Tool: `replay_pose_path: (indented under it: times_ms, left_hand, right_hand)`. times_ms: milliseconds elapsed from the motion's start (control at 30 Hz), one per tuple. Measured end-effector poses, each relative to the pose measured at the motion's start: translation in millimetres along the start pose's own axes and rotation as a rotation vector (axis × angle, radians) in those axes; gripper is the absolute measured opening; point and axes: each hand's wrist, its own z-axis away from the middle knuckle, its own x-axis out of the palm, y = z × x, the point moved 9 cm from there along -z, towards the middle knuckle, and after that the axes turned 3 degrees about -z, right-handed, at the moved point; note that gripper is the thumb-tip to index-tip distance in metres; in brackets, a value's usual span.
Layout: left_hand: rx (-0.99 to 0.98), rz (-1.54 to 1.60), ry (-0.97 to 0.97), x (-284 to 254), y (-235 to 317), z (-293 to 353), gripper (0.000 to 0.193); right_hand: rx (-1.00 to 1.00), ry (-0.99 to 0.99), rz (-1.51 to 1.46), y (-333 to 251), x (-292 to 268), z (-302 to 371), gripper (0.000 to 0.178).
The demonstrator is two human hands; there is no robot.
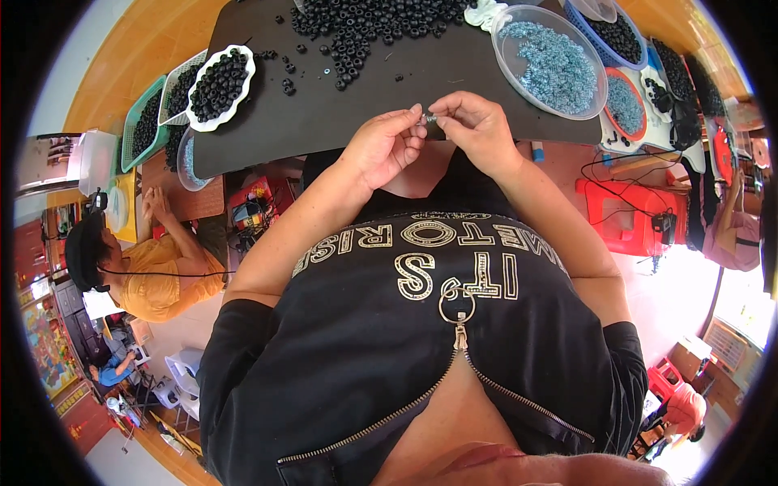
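My left hand [383, 146] and my right hand [476, 126] meet at the near edge of a dark mat [324, 105]. Between their fingertips they pinch a tiny pale metal part [429, 118]; its exact shape is too small to tell. A pile of small black rings [365, 24] lies on the mat beyond my hands. A clear bowl of small blue-grey parts [551, 65] stands just past my right hand.
A white scalloped dish of black rings [220, 85] and green baskets [142, 121] sit at the left edge. Blue and red trays of parts [620, 40] crowd the right. Another person in a yellow shirt [162, 275] sits lower left. A red stool [628, 215] stands right.
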Motion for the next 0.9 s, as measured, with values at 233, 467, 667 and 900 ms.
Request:
replay_pose_path:
  times_ms: [233, 467, 667, 900]
  left_hand:
    - [0.039, -0.044, 0.033, 3.4, 3.8, 1.9, 0.016]
    - [0.048, -0.116, 0.045, 0.4, 5.0, 2.5, 0.014]
    - [0.031, -0.047, -0.003, 0.5, 1.7, -0.1, 0.013]
    - [0.022, 0.011, 0.011, 0.1, -0.3, -2.2, 0.013]
  right_hand:
    - [0.084, -0.020, -0.041, 6.6, -0.1, 0.7, 0.013]
    - [0.081, -0.033, 0.014, 10.6, 0.5, 1.2, 0.010]
    - [0.087, -0.018, -0.005, 7.5, 1.6, 0.1, 0.010]
    - [0.090, 0.003, 0.025, 12.1, -1.0, 1.5, 0.010]
